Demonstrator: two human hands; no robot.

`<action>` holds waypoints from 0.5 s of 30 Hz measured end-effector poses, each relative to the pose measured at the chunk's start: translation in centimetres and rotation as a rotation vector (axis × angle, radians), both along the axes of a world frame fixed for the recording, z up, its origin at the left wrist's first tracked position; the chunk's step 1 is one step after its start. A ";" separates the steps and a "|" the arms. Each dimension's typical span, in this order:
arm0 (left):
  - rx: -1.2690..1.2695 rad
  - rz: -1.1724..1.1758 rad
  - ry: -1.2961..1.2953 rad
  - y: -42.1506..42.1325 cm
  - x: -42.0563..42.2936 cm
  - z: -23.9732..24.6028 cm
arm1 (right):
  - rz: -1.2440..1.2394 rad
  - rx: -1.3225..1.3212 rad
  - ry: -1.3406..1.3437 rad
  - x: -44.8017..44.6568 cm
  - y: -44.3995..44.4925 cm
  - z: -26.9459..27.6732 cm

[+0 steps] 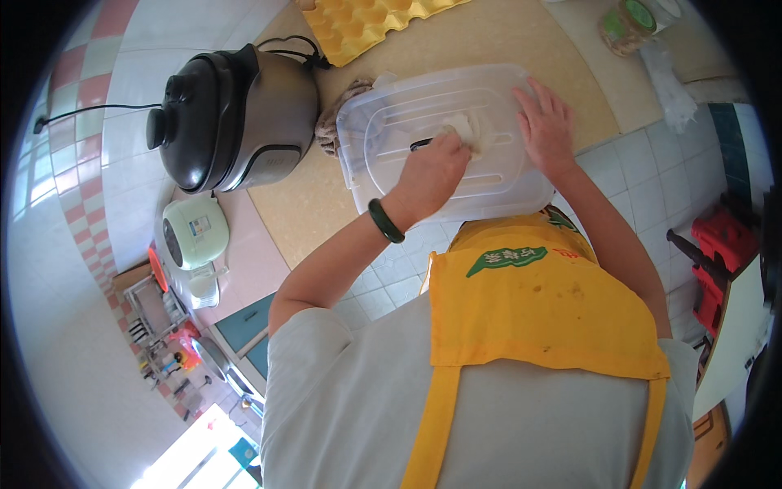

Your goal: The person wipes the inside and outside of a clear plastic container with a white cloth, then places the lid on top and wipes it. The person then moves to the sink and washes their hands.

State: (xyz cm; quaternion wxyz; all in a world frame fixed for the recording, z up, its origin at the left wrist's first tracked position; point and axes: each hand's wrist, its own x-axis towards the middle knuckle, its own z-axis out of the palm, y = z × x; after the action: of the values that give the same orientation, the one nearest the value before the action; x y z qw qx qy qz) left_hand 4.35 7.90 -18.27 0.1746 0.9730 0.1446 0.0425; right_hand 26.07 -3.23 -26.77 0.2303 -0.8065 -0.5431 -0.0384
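A translucent plastic storage box with its lid (pixel 403 116) lies at the edge of the tan worktop. My left hand (pixel 437 171), a dark green bangle on its wrist, is closed around a crumpled whitish cloth or paper (pixel 462 128) against the middle of the lid. Beside those fingers shows a small black curved thing (pixel 420 144), too hidden to name. Flat on the lid's right end, fingers spread, rests my right hand (pixel 547 131); it holds nothing.
A large black-and-grey electric cooker (pixel 275 116) stands left of the box, a brown cloth (pixel 342 113) between them. Yellow egg trays (pixel 366 24) lie beyond. A pale green rice cooker (pixel 198 229) is at left, a lidded jar (pixel 626 27) at upper right, red stools (pixel 724 238) at right.
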 end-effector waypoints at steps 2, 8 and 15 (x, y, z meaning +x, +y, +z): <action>-0.004 -0.020 0.141 -1.3 -0.6 -0.9 | 0.002 0.010 0.003 0.0 0.0 -0.1; 0.076 0.188 0.053 -4.8 -0.3 -2.5 | 0.012 0.040 0.005 0.0 0.0 -0.4; -0.036 0.495 0.056 -7.4 1.0 -2.8 | 0.021 0.057 0.031 0.1 -0.2 -1.2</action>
State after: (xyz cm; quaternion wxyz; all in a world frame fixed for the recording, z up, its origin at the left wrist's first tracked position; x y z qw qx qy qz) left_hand 5.35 0.50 -21.12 0.1722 0.9055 0.3839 0.0546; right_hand 26.21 -3.42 -27.94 0.2618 -0.7944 -0.5468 -0.0389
